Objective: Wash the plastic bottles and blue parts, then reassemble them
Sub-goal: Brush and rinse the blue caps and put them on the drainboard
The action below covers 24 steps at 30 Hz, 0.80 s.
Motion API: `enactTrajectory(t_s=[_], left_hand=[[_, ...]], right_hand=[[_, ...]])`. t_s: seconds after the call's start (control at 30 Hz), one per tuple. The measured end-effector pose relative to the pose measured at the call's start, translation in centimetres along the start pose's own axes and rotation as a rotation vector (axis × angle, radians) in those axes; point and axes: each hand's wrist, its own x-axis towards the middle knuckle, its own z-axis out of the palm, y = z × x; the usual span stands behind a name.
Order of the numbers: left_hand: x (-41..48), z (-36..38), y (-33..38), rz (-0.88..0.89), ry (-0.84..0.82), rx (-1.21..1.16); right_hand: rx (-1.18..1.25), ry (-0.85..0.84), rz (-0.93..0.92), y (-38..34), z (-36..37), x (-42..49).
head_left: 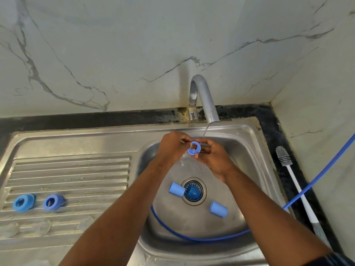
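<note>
- The left hand (172,148) and the right hand (213,160) meet over the stainless steel sink basin (247,150), and between them they hold a small flat blue plastic ring (195,148).
- The left fingertips pinch the ring's left edge. The right thumb and fingers are curled on its right side, so both hands are grasping it.
- The ring sits just below the spout of the curved grey metal tap (203,98), in a thin stream of water (206,130).
- Something clear glints just under the ring; I cannot tell whether it is splashing water or plastic.
- Two light blue cylindrical caps lie on their sides on the basin floor, one (176,189) touching the left edge of the round drain (204,186) and the other (218,208) to the drain's lower right.
- A dark blue cone-shaped part (193,191) sits in the drain opening.
- A thin blue hose (192,238) curves along the near side of the basin floor and leaves over the right rim.
- On the ribbed steel drainboard (76,169), two round blue collars (23,202) (53,202) stand side by side, apart from each other.
- Near them, faint clear plastic pieces (44,226) lie on the drainboard, too transparent to make out.
- A grey-bristled bottle brush with a white handle (288,169) lies on the black counter strip (276,135), right of the basin.
</note>
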Motion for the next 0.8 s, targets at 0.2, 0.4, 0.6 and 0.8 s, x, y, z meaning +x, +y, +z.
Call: enactTrajectory(t_s=[0.2,0.4,0.6,0.8], left_hand=[[-0.2,1.1,0.0,-0.234,-0.031,-0.539],[-1.0,2.3,0.8,-0.385,-0.225,-0.778],[-0.8,2.1,0.6,-0.355,-0.330,-0.953],[-0.9,1.6,0.3,-0.229,-0.218,-0.966]], right_hand=[[-0.103,-0.028,-0.090,-1.5,-1.3,-0.5],[-0.224,0.077,-0.096,-1.5,-1.6,-0.8],[-0.348,0.059,-0.175,-1.5,-2.2,-0.5],[0.037,0.040,-0.089,-2.0,-2.1,-0.7]])
